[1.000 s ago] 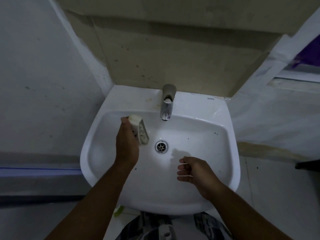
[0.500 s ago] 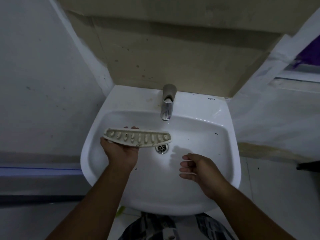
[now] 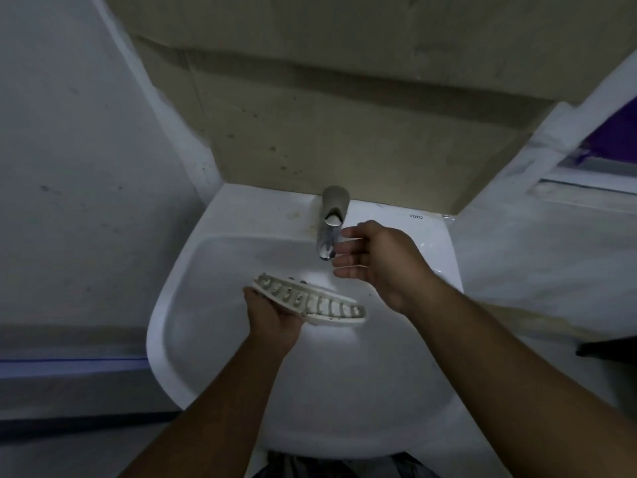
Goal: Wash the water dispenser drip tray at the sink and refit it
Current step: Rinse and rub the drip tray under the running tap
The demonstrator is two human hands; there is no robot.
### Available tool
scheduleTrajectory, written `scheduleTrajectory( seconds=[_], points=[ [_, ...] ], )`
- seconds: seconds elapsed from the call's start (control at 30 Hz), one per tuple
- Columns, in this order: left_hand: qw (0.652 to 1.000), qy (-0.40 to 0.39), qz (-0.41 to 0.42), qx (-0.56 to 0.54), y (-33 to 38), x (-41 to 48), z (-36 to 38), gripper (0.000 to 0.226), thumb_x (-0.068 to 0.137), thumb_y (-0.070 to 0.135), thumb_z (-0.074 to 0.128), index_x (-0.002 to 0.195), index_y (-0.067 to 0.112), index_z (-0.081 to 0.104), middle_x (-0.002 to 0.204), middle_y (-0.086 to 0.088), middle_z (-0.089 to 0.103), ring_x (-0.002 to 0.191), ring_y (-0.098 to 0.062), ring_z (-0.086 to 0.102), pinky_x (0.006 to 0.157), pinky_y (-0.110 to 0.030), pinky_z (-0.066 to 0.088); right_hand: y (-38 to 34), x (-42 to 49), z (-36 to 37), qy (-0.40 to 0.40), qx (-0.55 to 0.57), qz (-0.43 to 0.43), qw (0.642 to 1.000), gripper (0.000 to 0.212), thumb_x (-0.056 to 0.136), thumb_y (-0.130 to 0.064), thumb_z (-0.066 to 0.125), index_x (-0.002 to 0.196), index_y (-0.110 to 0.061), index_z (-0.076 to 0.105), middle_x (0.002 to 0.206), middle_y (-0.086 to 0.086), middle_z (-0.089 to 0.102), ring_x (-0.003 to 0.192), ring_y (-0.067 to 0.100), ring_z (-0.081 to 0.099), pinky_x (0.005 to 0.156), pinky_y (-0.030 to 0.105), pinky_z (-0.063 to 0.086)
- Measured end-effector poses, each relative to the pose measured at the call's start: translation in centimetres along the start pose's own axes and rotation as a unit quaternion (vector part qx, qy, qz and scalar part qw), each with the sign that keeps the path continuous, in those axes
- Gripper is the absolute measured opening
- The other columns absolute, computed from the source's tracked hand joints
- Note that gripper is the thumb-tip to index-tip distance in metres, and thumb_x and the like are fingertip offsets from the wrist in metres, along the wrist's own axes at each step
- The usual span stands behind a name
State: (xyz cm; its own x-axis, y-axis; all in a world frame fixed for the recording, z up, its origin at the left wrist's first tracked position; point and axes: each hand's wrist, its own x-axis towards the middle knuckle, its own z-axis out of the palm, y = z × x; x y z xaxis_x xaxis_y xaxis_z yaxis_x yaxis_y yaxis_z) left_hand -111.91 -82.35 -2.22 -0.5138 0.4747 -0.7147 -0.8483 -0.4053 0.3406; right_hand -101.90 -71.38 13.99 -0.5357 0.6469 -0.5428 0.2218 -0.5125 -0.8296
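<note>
head view: left hand (image 3: 272,317) grips the left end of the drip tray (image 3: 312,302) from below, slotted face up. tray is held over the middle of the sink (image 3: 344,391) basin, free end pointing to 4 o'clock. right hand (image 3: 377,262) is wide, fingers straight, holding nothing, at 3 o'clock of the tap (image 3: 329,229) spout, fingertips just beside it; contact unclear. tap sits at 12 o'clock on the sink rim.

A curved off-white drip tray (image 3: 310,303) with a row of slots and dark specks, slotted face up, is held by the left hand (image 3: 275,320) above the white sink (image 3: 213,339) basin.
</note>
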Motion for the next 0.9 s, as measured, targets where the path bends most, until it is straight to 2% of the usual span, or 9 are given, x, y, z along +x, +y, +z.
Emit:
scheduleTrajectory(
  seconds=[0.03, 0.1, 0.2, 0.37, 0.53, 0.67, 0.77, 0.83, 0.9],
  points=[
    [1.0, -0.003, -0.017, 0.003, -0.4, 0.3, 0.2, 0.054, 0.101, 0.058, 0.025, 0.092, 0.02, 0.063, 0.094, -0.016, 0.065, 0.088, -0.033, 0.061, 0.093, -0.05, 0.046, -0.4, 0.2, 0.2, -0.015, -0.006, 0.008, 1.0, 0.029, 0.1, -0.017, 0.036, 0.094, -0.001, 0.061, 0.081, 0.018, 0.061, 0.069, 0.031, 0.06, 0.061, 0.036, 0.058],
    [0.998, -0.007, -0.051, 0.025, -1.1, 1.0, 0.5, 0.061, 0.099, 0.063, 0.023, 0.103, 0.017, 0.063, 0.098, -0.016, 0.064, 0.089, -0.033, 0.062, 0.087, -0.049, 0.047, -1.0, 0.6, 0.6, -0.042, -0.021, 0.016, 0.999, 0.032, 0.1, -0.02, 0.036, 0.09, -0.003, 0.062, 0.082, 0.017, 0.061, 0.069, 0.029, 0.061, 0.061, 0.035, 0.058],
    [0.991, -0.002, -0.109, 0.074, -1.9, 1.6, 0.9, 0.076, 0.096, 0.069, 0.017, 0.11, 0.011, 0.063, 0.095, -0.017, 0.066, 0.087, -0.031, 0.064, 0.086, -0.048, 0.048, -1.7, 1.2, 0.8, -0.062, -0.061, 0.015, 0.996, 0.03, 0.099, -0.02, 0.041, 0.085, -0.006, 0.062, 0.075, 0.013, 0.06, 0.066, 0.026, 0.06, 0.059, 0.031, 0.056],
    [0.982, -0.013, -0.15, 0.117, -3.1, 1.8, 0.8, 0.075, 0.096, 0.069, 0.024, 0.119, 0.008, 0.061, 0.091, -0.018, 0.071, 0.088, -0.034, 0.064, 0.088, -0.051, 0.049, -2.5, 1.9, 0.7, -0.061, -0.105, 0.017, 0.992, 0.028, 0.1, -0.019, 0.042, 0.083, -0.006, 0.061, 0.065, 0.007, 0.058, 0.056, 0.02, 0.058, 0.052, 0.027, 0.053],
    [0.966, -0.029, -0.197, 0.167, -4.3, 2.6, 0.1, 0.083, 0.092, 0.074, 0.028, 0.086, 0.004, 0.071, 0.082, -0.019, 0.072, 0.083, -0.034, 0.065, 0.098, -0.052, 0.042, -4.4, 2.3, 0.9, -0.062, -0.055, -0.013, 0.996, 0.016, 0.093, -0.014, 0.051, 0.085, -0.003, 0.059, 0.061, 0.009, 0.052, 0.051, 0.02, 0.052, 0.051, 0.028, 0.052],
    [0.956, -0.049, -0.216, 0.193, -5.2, 3.0, -0.3, 0.086, 0.091, 0.074, 0.03, 0.073, 0.004, 0.077, 0.082, -0.019, 0.072, 0.084, -0.034, 0.065, 0.105, -0.053, 0.038, -4.8, 2.8, 0.7, -0.065, -0.042, -0.023, 0.997, 0.018, 0.093, -0.015, 0.052, 0.083, -0.003, 0.06, 0.062, 0.008, 0.051, 0.052, 0.02, 0.053, 0.053, 0.029, 0.05],
    [0.956, -0.047, -0.218, 0.193, -5.4, 3.0, -0.2, 0.077, 0.09, 0.074, 0.036, 0.089, 0.008, 0.074, 0.09, -0.017, 0.071, 0.085, -0.034, 0.067, 0.097, -0.053, 0.046, -4.0, 3.0, 0.2, -0.076, -0.009, -0.029, 0.997, 0.021, 0.096, -0.017, 0.047, 0.087, -0.004, 0.06, 0.062, 0.007, 0.052, 0.053, 0.02, 0.054, 0.052, 0.03, 0.05],
    [0.957, -0.041, -0.214, 0.189, -5.3, 3.0, -0.2, 0.069, 0.09, 0.073, 0.038, 0.101, 0.011, 0.068, 0.094, -0.016, 0.07, 0.086, -0.034, 0.068, 0.091, -0.052, 0.05, -2.8, 2.9, -0.5, -0.066, 0.007, -0.032, 0.997, 0.025, 0.098, -0.018, 0.044, 0.08, -0.007, 0.058, 0.058, 0.006, 0.051, 0.052, 0.02, 0.053, 0.053, 0.03, 0.05],
    [0.957, -0.038, -0.209, 0.197, -5.1, 3.0, -0.3, 0.07, 0.09, 0.073, 0.037, 0.104, 0.011, 0.066, 0.094, -0.016, 0.069, 0.084, -0.034, 0.068, 0.09, -0.05, 0.05, -0.8, 2.7, -1.3, -0.045, -0.021, -0.027, 0.998, 0.028, 0.097, -0.016, 0.043, 0.073, -0.008, 0.055, 0.054, 0.008, 0.05, 0.052, 0.023, 0.052, 0.054, 0.032, 0.049]
  ],
)
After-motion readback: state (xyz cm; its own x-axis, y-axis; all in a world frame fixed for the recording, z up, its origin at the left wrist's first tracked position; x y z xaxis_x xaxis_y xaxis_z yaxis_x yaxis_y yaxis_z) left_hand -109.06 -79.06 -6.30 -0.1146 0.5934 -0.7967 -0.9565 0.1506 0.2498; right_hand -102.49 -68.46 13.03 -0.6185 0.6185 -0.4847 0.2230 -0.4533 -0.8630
